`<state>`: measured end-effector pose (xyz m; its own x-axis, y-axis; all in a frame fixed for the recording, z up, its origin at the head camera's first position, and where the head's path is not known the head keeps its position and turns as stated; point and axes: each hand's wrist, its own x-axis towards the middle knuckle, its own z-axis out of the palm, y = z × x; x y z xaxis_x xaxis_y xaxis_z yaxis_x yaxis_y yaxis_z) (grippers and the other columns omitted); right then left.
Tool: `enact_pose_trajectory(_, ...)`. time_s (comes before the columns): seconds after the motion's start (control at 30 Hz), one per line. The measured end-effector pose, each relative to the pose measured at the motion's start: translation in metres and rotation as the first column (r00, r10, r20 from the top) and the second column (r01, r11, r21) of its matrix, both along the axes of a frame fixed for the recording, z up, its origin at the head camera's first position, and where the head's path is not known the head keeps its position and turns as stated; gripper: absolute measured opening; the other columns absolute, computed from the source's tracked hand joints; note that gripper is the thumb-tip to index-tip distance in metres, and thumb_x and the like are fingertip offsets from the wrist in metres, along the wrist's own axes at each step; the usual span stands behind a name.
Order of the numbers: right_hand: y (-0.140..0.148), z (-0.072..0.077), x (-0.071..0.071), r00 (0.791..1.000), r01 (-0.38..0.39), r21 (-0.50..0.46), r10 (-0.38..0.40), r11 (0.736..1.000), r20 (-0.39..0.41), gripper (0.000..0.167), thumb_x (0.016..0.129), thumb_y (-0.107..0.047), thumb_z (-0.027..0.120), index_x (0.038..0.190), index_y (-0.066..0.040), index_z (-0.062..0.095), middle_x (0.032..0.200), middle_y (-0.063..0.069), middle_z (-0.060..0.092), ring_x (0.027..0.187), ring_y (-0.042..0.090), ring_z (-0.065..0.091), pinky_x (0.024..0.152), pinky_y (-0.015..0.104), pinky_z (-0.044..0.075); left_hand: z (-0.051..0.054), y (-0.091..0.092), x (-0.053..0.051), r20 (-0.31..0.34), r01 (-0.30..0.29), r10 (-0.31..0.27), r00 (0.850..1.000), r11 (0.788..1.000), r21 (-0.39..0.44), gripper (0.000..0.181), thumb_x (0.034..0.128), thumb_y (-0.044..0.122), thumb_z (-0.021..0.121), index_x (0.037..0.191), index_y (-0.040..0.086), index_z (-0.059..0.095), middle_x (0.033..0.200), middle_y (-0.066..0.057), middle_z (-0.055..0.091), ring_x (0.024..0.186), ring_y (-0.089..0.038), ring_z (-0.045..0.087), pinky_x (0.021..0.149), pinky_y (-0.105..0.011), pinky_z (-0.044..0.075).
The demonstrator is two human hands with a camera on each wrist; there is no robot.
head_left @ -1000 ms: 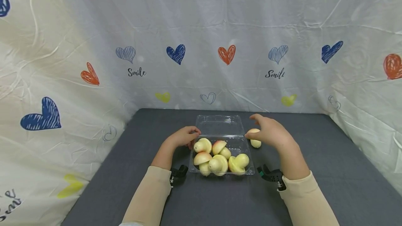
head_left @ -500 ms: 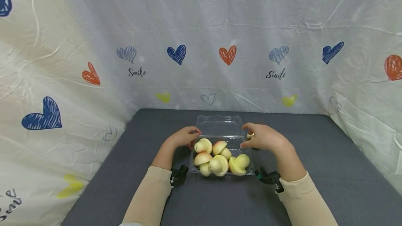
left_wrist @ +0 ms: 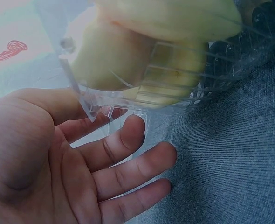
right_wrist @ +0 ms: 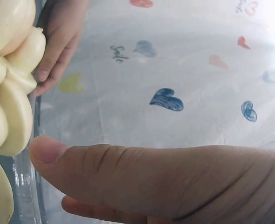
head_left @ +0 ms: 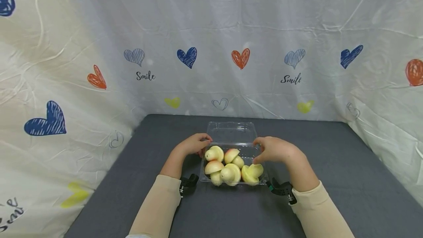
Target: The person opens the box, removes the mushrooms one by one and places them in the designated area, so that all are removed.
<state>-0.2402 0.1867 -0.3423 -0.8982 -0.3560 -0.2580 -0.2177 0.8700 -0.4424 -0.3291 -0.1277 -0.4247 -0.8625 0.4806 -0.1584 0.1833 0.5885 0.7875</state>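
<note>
A clear plastic box point(head_left: 248, 152) sits on the table, its lid point(head_left: 231, 131) folded back. Inside are several pale yellow mushrooms point(head_left: 230, 174), some with a reddish blush on the cap. At the left back corner my left hand point(head_left: 193, 144) holds the box; in the left wrist view, thumb and index meet its rim while the other fingers point(left_wrist: 158, 156) hang loosely curled. My right hand point(head_left: 279, 150) is at the right wall, thumb and index parted, with nothing visible between them. In the right wrist view its thumb point(right_wrist: 114, 163) is straight, the tip beside the box edge.
The dark grey table point(head_left: 214, 212) extends around the box. Behind it hangs a white curtain point(head_left: 211, 21) printed with hearts. Dark straps point(head_left: 188, 181) sit at the wrists.
My right hand has moved left and then nearer along the box's right side. The single mushroom right of the box is now out of sight. My left hand stays in place.
</note>
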Motion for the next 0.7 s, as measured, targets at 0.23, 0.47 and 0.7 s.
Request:
enact_pose_trajectory(0.23, -0.006, -0.008, -0.002, 0.993, -0.085, -0.048, 0.088, 0.995, 0.073, 0.051, 0.083, -0.026, 0.086, 0.127, -0.005, 0.068, 0.100, 0.001, 0.068, 0.090, 0.016, 0.064, 0.081, 0.042, 0.053, 0.000, 0.000, 0.000, 0.006, -0.002, 0.002, 1.000, 1.000, 0.005, 0.032, 0.1116, 0.023, 0.047, 0.136, 0.006, 0.060, 0.079, -0.013, 0.065, 0.067, -0.030, 0.065, 0.068, -0.044, 0.053)
enact_pose_trajectory(0.47, -0.011, -0.018, -0.008, 0.981, -0.153, 0.012, 0.151, 0.988, 0.123, 0.041, 0.081, -0.030, 0.088, 0.113, -0.012, 0.070, 0.111, 0.004, 0.068, 0.097, 0.018, 0.064, 0.083, 0.043, 0.053, -0.001, 0.000, 0.000, 0.002, -0.005, 0.005, 1.000, 1.000, 0.008, 0.032, 0.1118, 0.024, 0.047, 0.134, 0.007, 0.061, 0.078, -0.013, 0.065, 0.067, -0.031, 0.065, 0.065, -0.041, 0.052)
enact_pose_trajectory(0.7, -0.017, -0.023, -0.007, 0.978, -0.143, 0.007, 0.140, 0.990, 0.155, 0.047, 0.077, -0.017, 0.091, 0.117, -0.010, 0.067, 0.117, 0.010, 0.064, 0.104, 0.026, 0.062, 0.081, 0.043, 0.053, -0.001, 0.001, 0.001, 0.003, -0.002, 0.002, 1.000, 1.000, 0.009, 0.033, 0.1117, 0.023, 0.047, 0.135, 0.005, 0.060, 0.078, -0.014, 0.065, 0.066, -0.030, 0.065, 0.065, -0.040, 0.052)
